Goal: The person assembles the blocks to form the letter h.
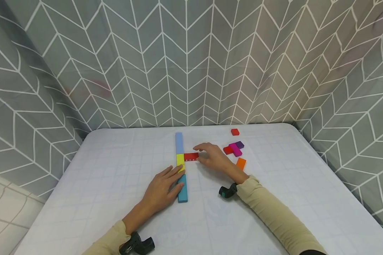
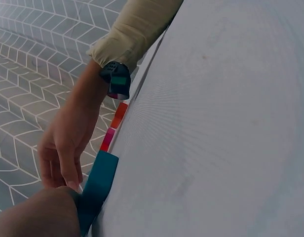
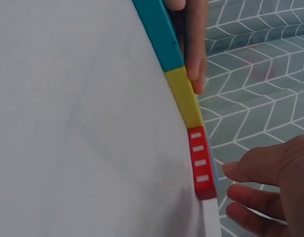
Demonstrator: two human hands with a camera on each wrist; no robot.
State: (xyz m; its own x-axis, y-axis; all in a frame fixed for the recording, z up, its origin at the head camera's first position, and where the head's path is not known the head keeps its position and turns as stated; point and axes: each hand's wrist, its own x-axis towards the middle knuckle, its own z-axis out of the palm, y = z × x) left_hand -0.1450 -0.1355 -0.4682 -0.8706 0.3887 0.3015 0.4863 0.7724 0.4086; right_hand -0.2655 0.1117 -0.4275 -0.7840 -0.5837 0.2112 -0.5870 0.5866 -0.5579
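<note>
A light blue block (image 1: 179, 142), a yellow block (image 1: 180, 159) and a teal block (image 1: 183, 193) form one straight line down the white table. From the yellow block's right side, a red block (image 1: 190, 157) with small white marks along its side juts out. My left hand (image 1: 161, 187) lies with extended fingers over the yellow and teal blocks. Close by the red block's outer end is my right hand (image 1: 214, 158), its fingers loosely bent and spread. The right wrist view shows a gap between that hand's fingers (image 3: 253, 197) and the red block, with nothing held.
Right of my right hand lie a magenta block (image 1: 235, 149), a purple block (image 1: 239, 144) and a red piece (image 1: 228, 150), bunched together. An orange block (image 1: 240, 163) lies beside my right wrist. Another red block (image 1: 234, 132) sits near the far edge, before a patterned curtain (image 1: 186, 71).
</note>
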